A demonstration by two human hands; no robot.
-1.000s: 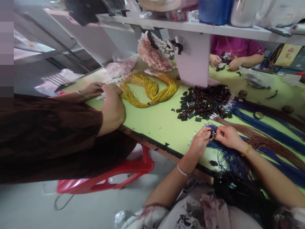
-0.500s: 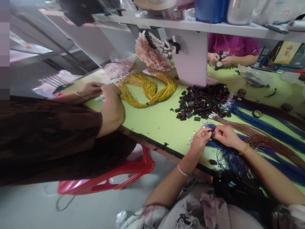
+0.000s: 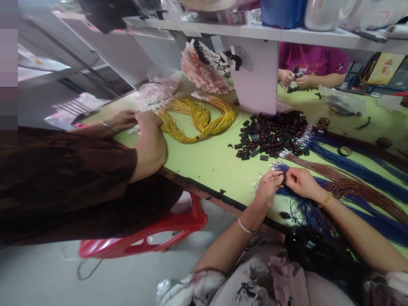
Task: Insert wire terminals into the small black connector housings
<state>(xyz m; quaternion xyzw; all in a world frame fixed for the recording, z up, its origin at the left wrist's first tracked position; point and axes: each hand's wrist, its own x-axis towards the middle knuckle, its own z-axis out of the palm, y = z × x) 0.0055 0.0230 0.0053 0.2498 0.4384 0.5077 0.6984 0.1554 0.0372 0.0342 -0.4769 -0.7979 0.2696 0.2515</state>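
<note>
My left hand (image 3: 268, 187) is closed in a pinch on a small black plastic connector housing (image 3: 282, 175). My right hand (image 3: 301, 182) is closed right beside it, fingertips touching or almost touching the housing; what they pinch is hidden, perhaps a thin wire. Under both hands lie blue wires (image 3: 318, 208) with silvery crimped ends (image 3: 256, 187). Just beyond, a bundle of brown wires (image 3: 350, 175) runs to the right. A heap of black connector housings (image 3: 270, 134) with red marks is spread out past the hands. One dark housing (image 3: 284, 215) lies near the table edge.
To the left, a co-worker's arm (image 3: 149, 142) reaches over the green table (image 3: 204, 163) beside yellow wire bundles (image 3: 191, 117). A red stool (image 3: 178, 229) stands below. Overhead runs a shelf (image 3: 223, 30) with an upright panel (image 3: 255, 80). Another person (image 3: 312, 63) works opposite.
My right hand has shifted slightly left, closer to my left hand, and less of the black housing shows between the fingertips. My left hand has hardly moved.
</note>
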